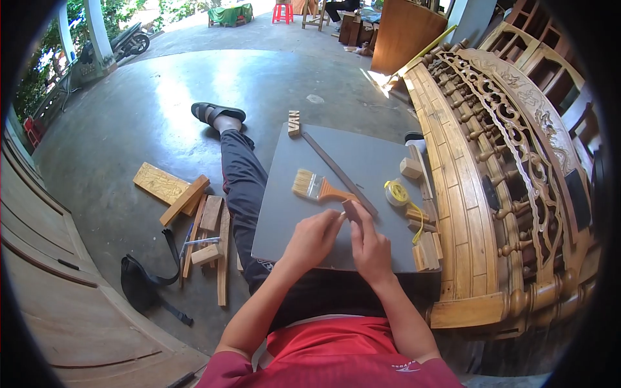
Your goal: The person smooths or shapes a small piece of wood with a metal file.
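Over the near part of a grey board (278,220), my left hand (312,240) pinches a small pale piece, perhaps wood, mostly hidden by the fingers. My right hand (371,251) is closed on a small brown sheet (351,210) that looks like folded sandpaper, held against the pale piece. Just beyond the hands lies a paintbrush (317,186) with pale bristles and a wooden handle. A long dark flat strip (336,171) runs diagonally behind it. At the board's far corner, a wooden block with the letters VAN (294,121) touches or nearly touches the strip.
A yellow tape measure (396,193) and several wood blocks (410,168) line the board's right side. Beyond them stands a carved wooden bench (466,213). Wood offcuts (210,213) and a black strapped bag (139,284) lie on the floor at left, beside wooden panels (65,284).
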The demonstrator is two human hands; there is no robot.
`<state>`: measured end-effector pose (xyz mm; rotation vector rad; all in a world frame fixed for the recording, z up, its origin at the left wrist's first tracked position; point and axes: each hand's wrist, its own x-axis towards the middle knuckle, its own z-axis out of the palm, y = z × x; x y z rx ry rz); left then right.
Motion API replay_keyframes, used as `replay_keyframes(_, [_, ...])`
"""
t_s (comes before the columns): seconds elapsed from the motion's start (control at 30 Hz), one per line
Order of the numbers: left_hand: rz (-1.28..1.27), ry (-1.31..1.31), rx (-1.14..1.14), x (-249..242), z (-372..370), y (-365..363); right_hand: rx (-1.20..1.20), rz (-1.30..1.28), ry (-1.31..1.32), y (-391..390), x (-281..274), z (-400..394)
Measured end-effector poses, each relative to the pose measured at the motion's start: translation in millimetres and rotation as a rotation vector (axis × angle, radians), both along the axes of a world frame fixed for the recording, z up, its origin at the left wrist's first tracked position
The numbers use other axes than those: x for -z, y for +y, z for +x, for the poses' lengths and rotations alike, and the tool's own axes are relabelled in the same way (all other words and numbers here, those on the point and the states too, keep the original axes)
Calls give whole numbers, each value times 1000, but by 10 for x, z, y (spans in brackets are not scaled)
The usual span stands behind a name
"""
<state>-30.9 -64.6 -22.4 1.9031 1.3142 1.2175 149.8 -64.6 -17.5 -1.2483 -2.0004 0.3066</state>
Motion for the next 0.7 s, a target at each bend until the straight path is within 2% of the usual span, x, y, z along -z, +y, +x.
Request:
replay_keyframes(0.03, [-23, -15, -32, -8, 0, -3, 11, -7, -12, -7, 2, 2])
replay_keyframes(0.13, [118, -1, 55, 60, 42, -14, 42, 57, 123, 85, 41, -3])
replay_keyframes(0.23, [58, -11, 34, 12, 2, -7, 4, 70, 68, 43, 24, -10])
replay_keyframes(0.33, [65, -14, -42, -4, 13, -14, -13, -21, -6, 9, -17, 18])
replay_keyframes(0.43, [112, 34, 63, 50, 29, -24, 66, 41, 116, 66, -3, -16])
replay_keyframes(0.53, [82, 20, 14, 33, 10, -25, 17, 84, 70, 34, -22, -15])
replay_keyframes(0.63, [70, -6, -48, -16, 16, -37, -2, 5, -29, -9, -25, 7])
replay_keyframes(0.7, [147, 52, -3, 74, 46, -31, 57, 8, 63, 46, -24, -7])
